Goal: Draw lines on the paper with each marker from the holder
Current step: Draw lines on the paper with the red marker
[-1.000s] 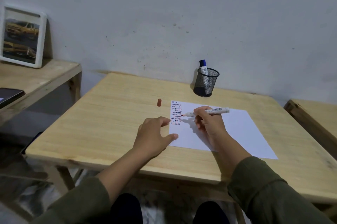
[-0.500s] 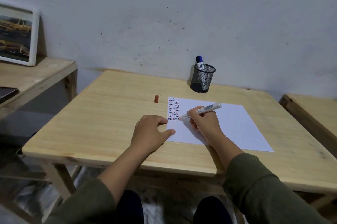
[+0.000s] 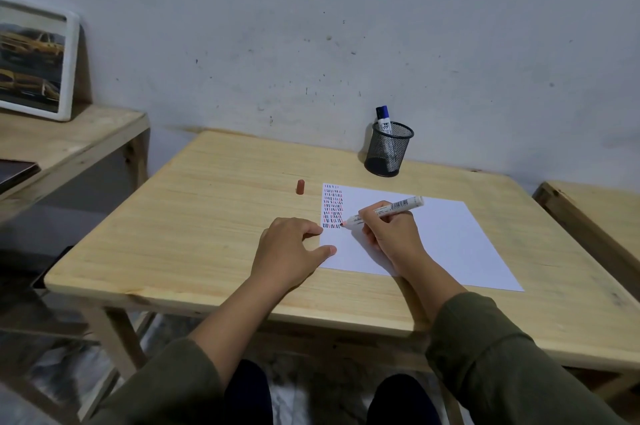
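A white sheet of paper (image 3: 436,237) lies on the wooden table (image 3: 207,216), with rows of short red, blue and black dashes in its top left corner. My right hand (image 3: 391,234) grips a white red-tipped marker (image 3: 398,208), its tip touching the paper at the bottom of the dashes. My left hand (image 3: 291,251) rests on the table, fingers spread, thumb pressing the paper's left edge. The marker's red cap (image 3: 300,187) lies on the table left of the paper. A black mesh holder (image 3: 389,152) behind the paper holds a blue-capped marker (image 3: 382,118).
A wall runs close behind the table. A second wooden table (image 3: 69,144) at the left carries a framed picture (image 3: 33,61) and a dark flat object (image 3: 15,170). Another wooden surface (image 3: 595,213) stands at the right.
The marker tip has moved down the block of dashes towards me, and the pen's rear end has tilted upward. My left hand stays in place; the camera view has shifted slightly.
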